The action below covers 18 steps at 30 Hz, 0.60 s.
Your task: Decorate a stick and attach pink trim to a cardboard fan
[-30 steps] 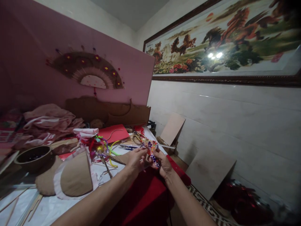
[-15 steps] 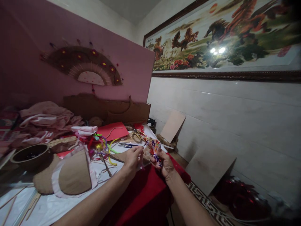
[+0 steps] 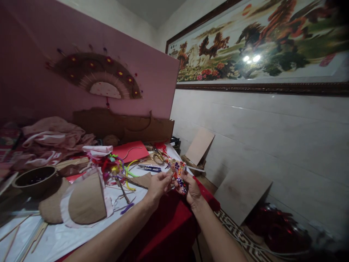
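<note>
A flower-printed cloth piece (image 3: 180,175), white with orange and dark blue, is held up over the table's right edge. Gripping it from the right is my right hand (image 3: 192,188), with the thumb across its face and the fingers behind. My left hand (image 3: 159,186) is closed in a pinch at the cloth's left edge, where a brownish backing shows; its fingertips partly hide what they grip. Just beyond the left hand lie blue-handled thread snips (image 3: 149,168) and a cardboard scrap (image 3: 141,180). Gold-handled scissors (image 3: 158,157) rest behind the cloth.
Cloth-edged cardboard (image 3: 87,200) and a dark bowl (image 3: 35,180) are on the left. Colored pipe cleaners (image 3: 120,167), sticks and red paper (image 3: 131,151) crowd the middle. A decorated fan (image 3: 100,76) hangs on the pink board. Red cloth (image 3: 160,229) drapes over the near edge.
My left hand has shifted slightly right, onto the cloth's edge. Its forearm has moved right too, showing more of the snips and a purple piece on the table.
</note>
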Tool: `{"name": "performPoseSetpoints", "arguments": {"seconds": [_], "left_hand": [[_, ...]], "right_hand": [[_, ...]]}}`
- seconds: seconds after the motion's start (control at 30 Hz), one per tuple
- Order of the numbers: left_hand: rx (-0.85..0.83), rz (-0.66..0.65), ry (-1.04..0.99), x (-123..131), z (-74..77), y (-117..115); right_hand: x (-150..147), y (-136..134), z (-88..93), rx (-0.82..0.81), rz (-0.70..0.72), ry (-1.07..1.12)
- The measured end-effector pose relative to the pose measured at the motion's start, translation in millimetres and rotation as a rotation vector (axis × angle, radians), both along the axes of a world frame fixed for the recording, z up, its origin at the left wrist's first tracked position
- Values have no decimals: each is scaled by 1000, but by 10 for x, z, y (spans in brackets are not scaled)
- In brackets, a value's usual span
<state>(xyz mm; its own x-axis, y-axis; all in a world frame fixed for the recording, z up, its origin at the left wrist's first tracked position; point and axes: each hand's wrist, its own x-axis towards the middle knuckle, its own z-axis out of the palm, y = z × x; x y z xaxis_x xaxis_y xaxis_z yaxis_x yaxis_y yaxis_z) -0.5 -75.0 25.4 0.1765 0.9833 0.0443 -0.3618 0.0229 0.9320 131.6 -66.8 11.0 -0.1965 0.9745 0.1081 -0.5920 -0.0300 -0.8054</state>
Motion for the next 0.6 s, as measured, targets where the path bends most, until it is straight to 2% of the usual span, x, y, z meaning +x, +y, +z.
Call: {"name": "performPoseSetpoints", "arguments": {"seconds": [0.27, 0.37, 0.6], "left_hand": [[-29, -19, -4, 0, -27, -21], [-51, -11, -16, 9, -43, -20], [-150, 101, -110, -8, -25, -4]], "right_hand": [[-17, 16, -29, 38, -110, -60], [-17, 20, -42, 73, -110, -89], [-16, 22, -42, 43, -90, -66]]}}
